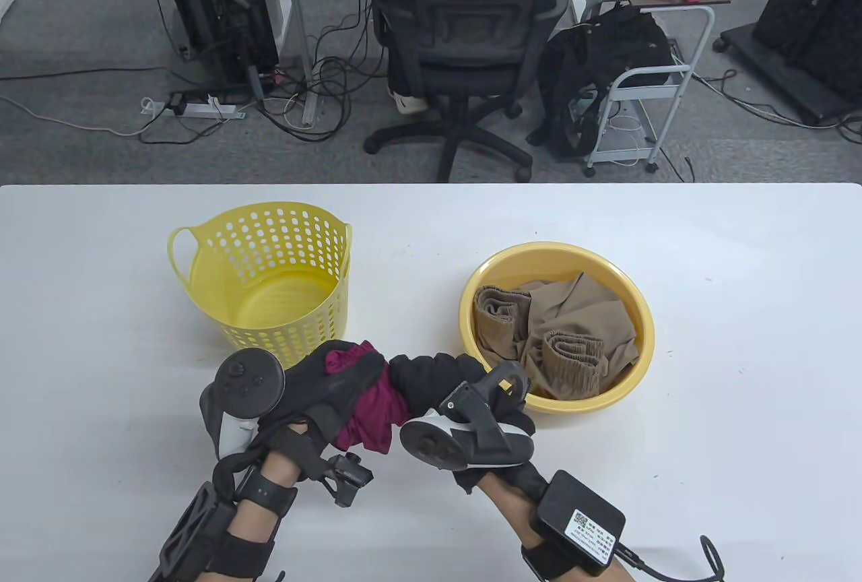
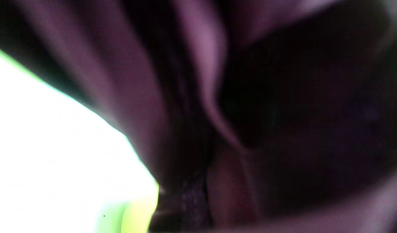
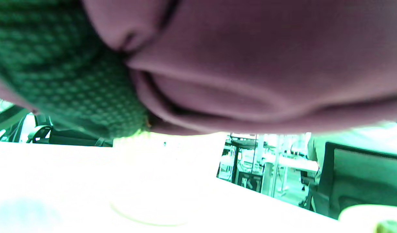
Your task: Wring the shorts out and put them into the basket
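Above the white table (image 1: 101, 312), near its front edge: two gloved hands close together, both gripping one bundle of maroon shorts (image 1: 369, 410). Left hand (image 1: 323, 383) turned with knuckles up and toward the right, fingers curled over the upper end of the cloth, a bit of maroon peeking out between them at the top. Tracker on its back pointing left, forearm coming in from the bottom edge at a slant. Right hand (image 1: 438, 380) just to the right, fingers wrapped tight round the other end of the shorts, wrist bent, tracker tilted toward the camera. Shorts bunched and compressed between the two fists, lower part hanging down below the left palm, held off the tabletop.

Seen from the left wrist: only blurred maroon folds (image 2: 192, 106) filling most of the picture. From the right wrist: maroon cloth (image 3: 250, 64) across the top, next to dark textured glove fabric.

Behind the left hand, empty yellow perforated basket (image 1: 269, 282), upright. Right of it, yellow basin (image 1: 630, 373) with beige folded garments (image 1: 552, 333) inside, its near rim just beside the right hand.
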A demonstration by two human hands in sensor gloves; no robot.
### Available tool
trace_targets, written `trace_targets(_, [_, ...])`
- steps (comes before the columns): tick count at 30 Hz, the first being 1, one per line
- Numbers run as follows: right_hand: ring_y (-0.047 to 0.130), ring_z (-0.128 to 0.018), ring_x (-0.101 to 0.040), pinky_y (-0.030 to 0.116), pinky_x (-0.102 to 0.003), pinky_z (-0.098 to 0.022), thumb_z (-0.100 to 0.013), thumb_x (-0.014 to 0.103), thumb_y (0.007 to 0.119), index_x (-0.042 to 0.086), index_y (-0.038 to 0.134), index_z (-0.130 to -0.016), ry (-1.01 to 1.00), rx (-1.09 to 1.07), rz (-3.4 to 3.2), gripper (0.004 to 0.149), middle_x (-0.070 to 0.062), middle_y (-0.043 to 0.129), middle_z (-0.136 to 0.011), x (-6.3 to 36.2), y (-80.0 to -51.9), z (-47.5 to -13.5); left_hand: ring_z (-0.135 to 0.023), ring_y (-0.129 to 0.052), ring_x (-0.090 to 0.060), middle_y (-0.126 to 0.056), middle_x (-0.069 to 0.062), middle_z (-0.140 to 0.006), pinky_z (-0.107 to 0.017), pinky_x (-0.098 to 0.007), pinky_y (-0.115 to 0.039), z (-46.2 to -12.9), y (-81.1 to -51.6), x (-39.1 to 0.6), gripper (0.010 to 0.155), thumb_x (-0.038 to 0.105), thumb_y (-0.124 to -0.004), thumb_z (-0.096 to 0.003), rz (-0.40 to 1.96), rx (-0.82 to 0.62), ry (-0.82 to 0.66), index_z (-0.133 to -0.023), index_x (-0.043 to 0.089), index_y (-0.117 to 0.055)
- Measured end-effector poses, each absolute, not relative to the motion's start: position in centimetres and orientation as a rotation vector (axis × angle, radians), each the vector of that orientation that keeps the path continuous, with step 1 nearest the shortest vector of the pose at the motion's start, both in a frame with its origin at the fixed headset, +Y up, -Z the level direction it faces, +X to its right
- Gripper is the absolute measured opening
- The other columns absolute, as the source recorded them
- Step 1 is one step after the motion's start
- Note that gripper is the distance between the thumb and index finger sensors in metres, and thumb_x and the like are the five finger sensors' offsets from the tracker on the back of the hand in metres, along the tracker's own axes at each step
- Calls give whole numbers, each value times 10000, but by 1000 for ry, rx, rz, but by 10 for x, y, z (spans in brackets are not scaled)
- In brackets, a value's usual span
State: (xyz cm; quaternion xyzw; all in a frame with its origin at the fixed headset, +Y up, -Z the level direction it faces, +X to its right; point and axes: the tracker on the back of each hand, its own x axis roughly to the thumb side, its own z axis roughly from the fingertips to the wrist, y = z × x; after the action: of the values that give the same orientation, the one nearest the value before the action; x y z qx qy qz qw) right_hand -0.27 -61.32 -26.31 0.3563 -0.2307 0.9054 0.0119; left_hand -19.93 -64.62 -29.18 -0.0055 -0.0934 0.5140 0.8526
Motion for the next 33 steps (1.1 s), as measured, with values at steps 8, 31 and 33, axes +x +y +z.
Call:
trace_targets(8, [940, -305, -150, 850, -290, -230, -315, 429, 1070, 68, 675, -872, -924, 1241, 2885, 773, -4, 894, -616, -11, -615, -253, -206, -1126, -270, -1054, -223, -485, -207, -466, -938, -293, -651, -201, 586, 555, -851, -572, 1104, -92, -134, -785, 10, -833])
trace_targets(31, [941, -319, -140, 855, -283, -239, -343, 435, 1056, 78, 656, -881, -1059, 1269, 2922, 759, 5, 884, -627, -12, -615, -248, -197, -1122, -248, -1053, -206, -472, -206, -455, -940, -294, -652, -200, 627, 594, -823, -578, 1099, -145, -131, -785, 2, -827])
trace_targets(33, [941, -319, -140, 855, -283, -240, -341, 438, 1055, 79, 656, -881, -1054, 1259, 2922, 762, 6, 885, -626, -12, -615, -248, -200, -1121, -248, -1052, -207, -475, -210, -456, -939, -294, -651, -200, 629, 596, -821, -577, 1091, -137, -134, -786, 3, -826])
